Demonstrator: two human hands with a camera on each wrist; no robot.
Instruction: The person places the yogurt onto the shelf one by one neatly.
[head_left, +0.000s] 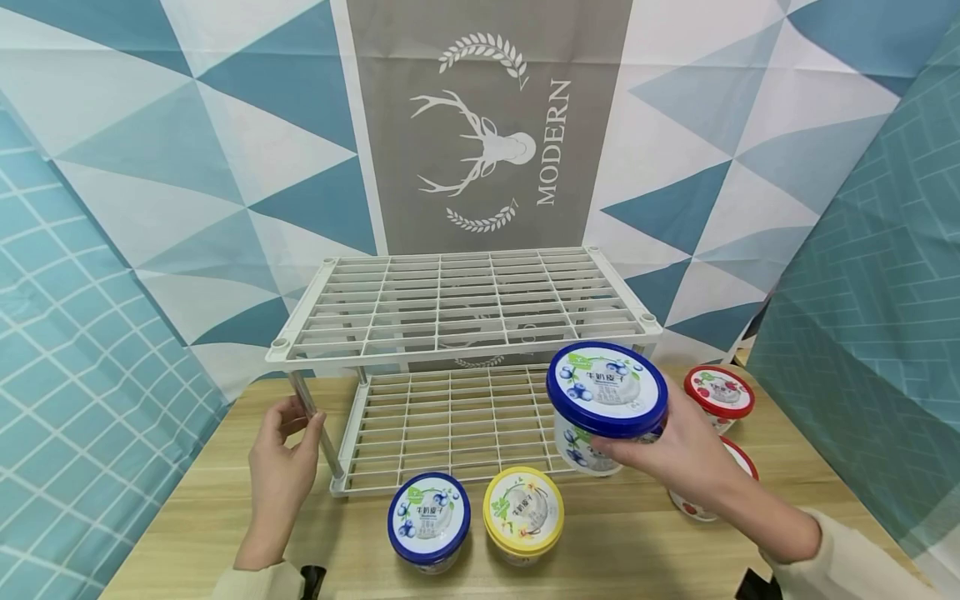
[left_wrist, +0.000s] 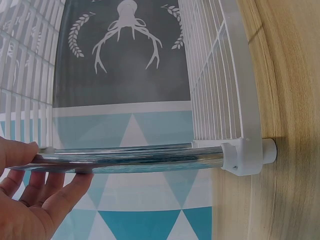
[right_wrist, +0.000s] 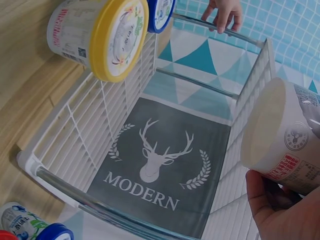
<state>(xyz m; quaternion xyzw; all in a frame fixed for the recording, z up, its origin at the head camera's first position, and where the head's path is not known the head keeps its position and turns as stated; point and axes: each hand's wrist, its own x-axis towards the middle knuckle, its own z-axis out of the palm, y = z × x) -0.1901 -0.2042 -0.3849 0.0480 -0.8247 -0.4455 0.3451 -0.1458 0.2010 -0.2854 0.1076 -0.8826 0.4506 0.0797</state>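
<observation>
My left hand (head_left: 283,471) grips the shiny metal front-left post (left_wrist: 130,159) of a white two-tier wire rack (head_left: 465,343), thumb on one side and fingers on the other. A white ice cream tub (head_left: 606,390) with a blue lid and blueberry print is held in my right hand (head_left: 686,454), in front of the rack's right side and just below upper-shelf level. In the right wrist view the fingers show against the side of this tub (right_wrist: 287,135). Its base faces that camera.
Before the rack stand a blue-lidded tub (head_left: 429,518) and a yellow-lidded tub (head_left: 523,512). Two red-lidded tubs, one farther back (head_left: 718,392), stand at the right, partly behind my right arm. Another blue-lidded tub (right_wrist: 27,222) shows in the right wrist view. Patterned cloth hangs behind.
</observation>
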